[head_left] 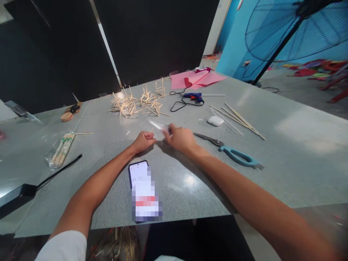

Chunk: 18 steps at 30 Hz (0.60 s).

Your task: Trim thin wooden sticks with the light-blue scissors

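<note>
My right hand (pixel 181 138) is closed around a knife (pixel 157 125) whose pale pointed blade sticks out to the left; the handle is mostly hidden by my fingers. Just left of it, my left hand (pixel 144 141) is closed in a pinch low over the table. Whatever lies between those fingertips is too small to make out. A phone (pixel 141 192) showing a timer lies below my left hand. Scissors with blue handles (pixel 239 156) rest by my right forearm. Beyond my hands stand several small frames of thin wooden sticks (pixel 127 104).
On the grey table (pixel 285 159), a blue glue gun (pixel 193 96) with a black cord lies near pink paper (pixel 187 79). Loose sticks (pixel 240 117) and a white case (pixel 215 120) are to the right. Wrapped sticks (pixel 63 149) and a black cable (pixel 59 170) are at left.
</note>
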Tool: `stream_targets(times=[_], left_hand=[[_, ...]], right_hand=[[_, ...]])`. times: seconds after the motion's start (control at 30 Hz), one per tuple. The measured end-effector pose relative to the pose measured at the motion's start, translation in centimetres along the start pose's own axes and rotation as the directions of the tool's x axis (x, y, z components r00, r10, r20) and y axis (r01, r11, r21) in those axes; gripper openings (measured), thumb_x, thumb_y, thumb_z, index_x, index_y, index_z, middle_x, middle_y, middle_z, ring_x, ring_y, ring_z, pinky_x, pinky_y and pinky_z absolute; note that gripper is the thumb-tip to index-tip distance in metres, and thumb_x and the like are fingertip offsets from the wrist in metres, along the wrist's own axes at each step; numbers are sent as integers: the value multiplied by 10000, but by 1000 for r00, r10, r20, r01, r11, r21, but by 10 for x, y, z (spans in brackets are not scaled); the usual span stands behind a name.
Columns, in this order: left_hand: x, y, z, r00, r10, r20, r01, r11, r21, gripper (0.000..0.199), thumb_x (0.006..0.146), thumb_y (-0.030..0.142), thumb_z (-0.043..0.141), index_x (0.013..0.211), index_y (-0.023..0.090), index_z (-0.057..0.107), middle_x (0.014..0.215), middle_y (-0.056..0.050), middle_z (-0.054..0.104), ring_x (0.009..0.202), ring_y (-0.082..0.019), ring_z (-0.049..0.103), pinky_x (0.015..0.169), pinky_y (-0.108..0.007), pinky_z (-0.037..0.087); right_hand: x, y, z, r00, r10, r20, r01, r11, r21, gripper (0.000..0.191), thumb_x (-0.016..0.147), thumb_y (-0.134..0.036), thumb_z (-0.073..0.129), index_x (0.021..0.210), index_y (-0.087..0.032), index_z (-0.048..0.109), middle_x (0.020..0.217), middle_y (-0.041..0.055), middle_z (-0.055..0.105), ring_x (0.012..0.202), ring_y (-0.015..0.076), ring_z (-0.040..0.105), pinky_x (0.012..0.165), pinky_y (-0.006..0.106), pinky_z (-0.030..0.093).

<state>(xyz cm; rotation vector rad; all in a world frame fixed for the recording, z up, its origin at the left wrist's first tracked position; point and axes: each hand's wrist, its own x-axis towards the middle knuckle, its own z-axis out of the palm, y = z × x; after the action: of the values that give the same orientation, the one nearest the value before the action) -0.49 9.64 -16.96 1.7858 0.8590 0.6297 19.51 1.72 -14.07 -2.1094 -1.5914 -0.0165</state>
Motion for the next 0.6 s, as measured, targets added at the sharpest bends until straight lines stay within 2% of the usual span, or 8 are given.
stream_targets(times=[0.03,0.07,0.13,0.2,0.27,0.33,0.47,0.6], left_hand=[[-1,0,0,999,20,33,-20,1000,20,377,618,224,626,540,199,259,567,66,213,576,-70,190,570,-263,144],[-2,0,0,997,47,58,-49,998,44,379,623,227,618,549,202,246,576,66,203,575,-68,181,572,-266,131],[-2,-1,-2,995,81,65,-86,994,67,378,649,245,595,583,210,224,594,65,185,571,-70,170,571,-269,120],[0,-3,-3,996,80,42,-83,995,61,379,675,260,580,616,217,209,610,66,168,567,-74,156,565,-273,114],[2,-5,-5,997,79,24,-80,995,54,383,684,265,583,627,220,207,615,67,165,563,-75,150,563,-276,107],[3,-7,-5,996,88,-1,-88,995,48,386,689,266,588,634,220,209,615,69,169,563,-73,153,565,-273,110],[4,-7,-2,996,88,-28,-87,995,50,338,693,267,608,623,207,283,609,69,241,583,-71,215,582,-255,174],[4,-5,0,995,80,-53,-77,995,70,330,685,239,633,591,200,319,578,71,291,581,-74,261,600,-255,227]], right_hand=[[8,11,-12,977,191,-92,-184,980,82,804,1008,-717,122,909,-162,696,744,156,685,610,220,574,596,332,303],[15,24,-24,949,272,-162,-259,961,96,878,1010,-683,11,929,-136,693,761,177,672,593,214,539,584,339,288],[22,43,-42,899,324,-293,-309,946,95,966,997,-580,-161,1082,-81,662,934,252,669,698,241,539,606,360,265],[18,48,-44,899,300,-318,-281,954,107,927,1003,-638,-94,1001,-114,671,822,199,662,672,237,517,600,354,261],[5,38,-31,966,162,-204,-141,984,110,829,1020,-677,21,929,-156,660,747,131,660,611,210,513,582,329,263],[-9,18,-12,998,-19,-62,22,999,49,749,1023,-689,113,972,-170,650,759,120,690,615,210,550,583,317,254],[-23,-13,9,983,-144,118,153,985,-75,637,1026,-663,225,1059,-180,638,818,130,744,664,232,641,580,311,238],[-24,-14,14,961,-210,177,237,960,-149,626,1031,-650,235,1088,-176,642,848,134,764,724,254,692,595,305,273]])
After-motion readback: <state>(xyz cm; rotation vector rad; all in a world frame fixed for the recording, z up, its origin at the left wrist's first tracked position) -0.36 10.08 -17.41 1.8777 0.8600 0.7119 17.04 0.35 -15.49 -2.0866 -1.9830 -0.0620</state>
